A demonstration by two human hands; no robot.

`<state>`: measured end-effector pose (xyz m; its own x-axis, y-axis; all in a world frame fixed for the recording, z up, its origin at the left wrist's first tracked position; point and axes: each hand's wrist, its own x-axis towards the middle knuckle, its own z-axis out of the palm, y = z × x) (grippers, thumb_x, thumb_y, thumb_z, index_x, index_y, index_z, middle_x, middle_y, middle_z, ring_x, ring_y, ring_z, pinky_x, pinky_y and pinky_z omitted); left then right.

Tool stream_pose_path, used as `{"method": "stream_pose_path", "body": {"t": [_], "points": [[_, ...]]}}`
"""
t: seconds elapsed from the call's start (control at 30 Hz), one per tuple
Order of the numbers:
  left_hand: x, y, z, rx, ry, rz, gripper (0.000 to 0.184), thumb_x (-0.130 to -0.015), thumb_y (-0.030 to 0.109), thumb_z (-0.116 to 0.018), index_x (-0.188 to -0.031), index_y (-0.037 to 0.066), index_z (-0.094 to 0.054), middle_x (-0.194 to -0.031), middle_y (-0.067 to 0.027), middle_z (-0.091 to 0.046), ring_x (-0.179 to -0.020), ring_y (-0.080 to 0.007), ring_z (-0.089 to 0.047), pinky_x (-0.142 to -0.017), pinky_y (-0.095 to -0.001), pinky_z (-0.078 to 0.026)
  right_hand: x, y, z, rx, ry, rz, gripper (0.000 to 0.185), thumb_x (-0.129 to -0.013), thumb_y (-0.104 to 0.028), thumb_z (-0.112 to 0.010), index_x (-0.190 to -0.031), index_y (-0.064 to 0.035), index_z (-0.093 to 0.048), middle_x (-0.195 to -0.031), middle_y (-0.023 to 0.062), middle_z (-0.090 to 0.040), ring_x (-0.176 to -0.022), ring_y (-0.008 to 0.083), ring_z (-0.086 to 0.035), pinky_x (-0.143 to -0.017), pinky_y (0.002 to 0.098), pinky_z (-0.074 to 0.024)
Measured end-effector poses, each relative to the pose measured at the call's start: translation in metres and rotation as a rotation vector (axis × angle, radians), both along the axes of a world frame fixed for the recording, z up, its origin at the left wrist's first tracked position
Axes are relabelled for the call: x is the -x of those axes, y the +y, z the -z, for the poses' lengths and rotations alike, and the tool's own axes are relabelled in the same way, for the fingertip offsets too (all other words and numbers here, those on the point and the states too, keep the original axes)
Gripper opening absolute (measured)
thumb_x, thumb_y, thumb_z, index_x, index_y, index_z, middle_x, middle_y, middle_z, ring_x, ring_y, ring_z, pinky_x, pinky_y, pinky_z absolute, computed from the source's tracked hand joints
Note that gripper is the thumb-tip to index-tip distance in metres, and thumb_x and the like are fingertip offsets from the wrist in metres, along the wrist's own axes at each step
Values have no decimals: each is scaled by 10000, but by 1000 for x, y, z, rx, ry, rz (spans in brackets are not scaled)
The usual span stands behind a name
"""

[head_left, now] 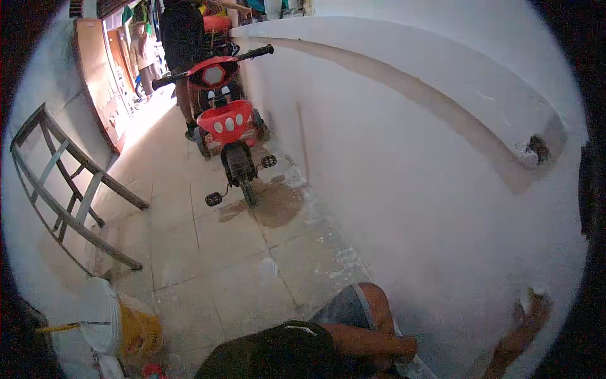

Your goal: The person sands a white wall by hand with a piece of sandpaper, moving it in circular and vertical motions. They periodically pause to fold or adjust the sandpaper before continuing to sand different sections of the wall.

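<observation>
At the lower right, my right hand (536,308) is raised against the white wall (410,208). Its fingers close on a small whitish piece (526,298), pressed at or near the wall surface; blur and size hide its exact kind. My left forearm lies across my bent leg (374,303). Beyond the knee, close to the foot of the wall, is my left hand (407,347); its fingers do not show clearly.
A red children's tricycle (230,120) stands ahead beside a brown pile (278,205) on the tiles. To the left are a wooden ladder-like frame (82,189) and a white-and-yellow bucket (136,328). A person in dark clothes (180,38) stands behind the tricycle. A ledge (404,47) runs along the wall.
</observation>
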<state>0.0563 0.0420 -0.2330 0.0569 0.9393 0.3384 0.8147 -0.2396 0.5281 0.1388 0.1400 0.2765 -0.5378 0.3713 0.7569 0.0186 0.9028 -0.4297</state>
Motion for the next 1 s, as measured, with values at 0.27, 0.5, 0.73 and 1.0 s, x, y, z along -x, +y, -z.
{"method": "stream_pose_path", "body": {"t": [0.27,0.5,0.73,1.0], "points": [[-10,0,5,0,-6,6,346,-948,396,-608,-1196,158,-640,-1177,-103,-658,-1025,-320,-638,-872,-464,-508,-68,-41,-181,-15,292,473,549,-1113,-371,-347,-1442,44,-490,-1459,285,-509,-1324,396,-532,-1160,552,-356],[-13,-2,3,13,-3,12,354,-953,399,-603,-1210,158,-635,-1191,-106,-655,-1038,-323,-636,-882,-465,-506,-4,-13,-133,-639,290,81,493,-1116,-338,-344,-1381,34,-531,-1483,248,-450,-1277,348,-572,-1050,457,-531],[-9,0,6,13,-10,-11,362,-957,402,-598,-1223,158,-631,-1204,-110,-652,-1050,-327,-634,-892,-466,-505,-45,-31,-150,-219,263,340,477,-1114,-332,-361,-1398,22,-505,-1479,249,-451,-1284,354,-565,-1014,448,-554],[-14,1,2,11,-11,6,372,-963,406,-592,-1238,159,-625,-1219,-114,-649,-1065,-331,-632,-903,-468,-503,-1,2,-69,-583,30,143,534,-1086,-412,-386,-1420,-13,-502,-1442,230,-509,-1333,386,-495,-1050,524,-449]]}}
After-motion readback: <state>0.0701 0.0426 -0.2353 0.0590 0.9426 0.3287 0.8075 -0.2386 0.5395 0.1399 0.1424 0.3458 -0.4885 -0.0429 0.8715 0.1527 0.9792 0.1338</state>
